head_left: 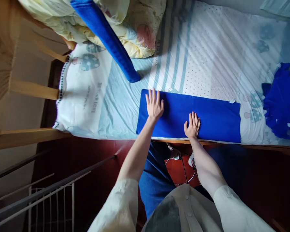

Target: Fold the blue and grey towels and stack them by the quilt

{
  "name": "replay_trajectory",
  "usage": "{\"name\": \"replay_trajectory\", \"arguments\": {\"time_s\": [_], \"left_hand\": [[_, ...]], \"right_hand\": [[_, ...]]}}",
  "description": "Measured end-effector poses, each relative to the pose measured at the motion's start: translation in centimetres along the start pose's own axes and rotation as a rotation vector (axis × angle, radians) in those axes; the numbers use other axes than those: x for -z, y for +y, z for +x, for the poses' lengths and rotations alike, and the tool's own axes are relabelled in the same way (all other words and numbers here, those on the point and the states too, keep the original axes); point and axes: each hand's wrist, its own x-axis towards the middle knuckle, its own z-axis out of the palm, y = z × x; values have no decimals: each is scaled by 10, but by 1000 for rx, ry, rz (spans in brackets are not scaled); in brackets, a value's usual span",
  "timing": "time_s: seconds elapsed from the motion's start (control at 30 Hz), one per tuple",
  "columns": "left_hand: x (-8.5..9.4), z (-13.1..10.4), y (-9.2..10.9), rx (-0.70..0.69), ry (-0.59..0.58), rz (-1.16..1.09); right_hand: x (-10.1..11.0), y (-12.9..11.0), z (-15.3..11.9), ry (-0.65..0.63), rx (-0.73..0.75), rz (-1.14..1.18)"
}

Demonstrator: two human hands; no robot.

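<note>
A long blue cloth (215, 119), perhaps a towel, lies flat along the near edge of the bed, with a small white tag at its right end. My left hand (155, 104) rests on its left part, palm down with fingers spread. Further right, my right hand (192, 125) lies on the cloth's near half, its fingers stretched out too. Neither hand grips anything. Beyond the cloth's left end, a long narrow folded or rolled blue cloth (108, 38) lies slantwise, its far end against a yellow quilt.
The patterned bed sheet (207, 64) spreads under everything. At the far right sits a crumpled heap of blue cloth (281, 101). The yellow quilt (145, 35) is bunched at the back. A pillow (84, 93) lies left by the wooden bed frame (33, 89). Metal rack bars (50, 190) stand lower left.
</note>
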Motion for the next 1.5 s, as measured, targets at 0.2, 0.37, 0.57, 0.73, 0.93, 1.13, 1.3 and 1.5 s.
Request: {"name": "replay_trajectory", "arguments": {"time_s": [0.2,0.37,0.57,0.73,0.93,1.13,1.3,1.5], "left_hand": [[-57,-101,68,-127,-72,-81],[-68,-110,60,-96,23,-110],[-67,-106,60,-82,54,-83],[-69,-108,59,-68,43,-83],[-70,-108,57,-61,44,-87],[-69,-109,58,-72,58,-77],[-65,-104,61,-63,23,-78],[-57,-121,67,-96,-31,-35]], "right_hand": [[0,0,0,-28,-21,3],[6,-5,-1,-83,-31,6],[27,25,21,-179,96,3],[65,129,64,-81,-106,-113],[99,230,105,-29,-222,-220],[103,237,102,-38,-209,-252],[125,248,34,-88,-113,-233],[166,283,-31,-57,-296,-205]]}}
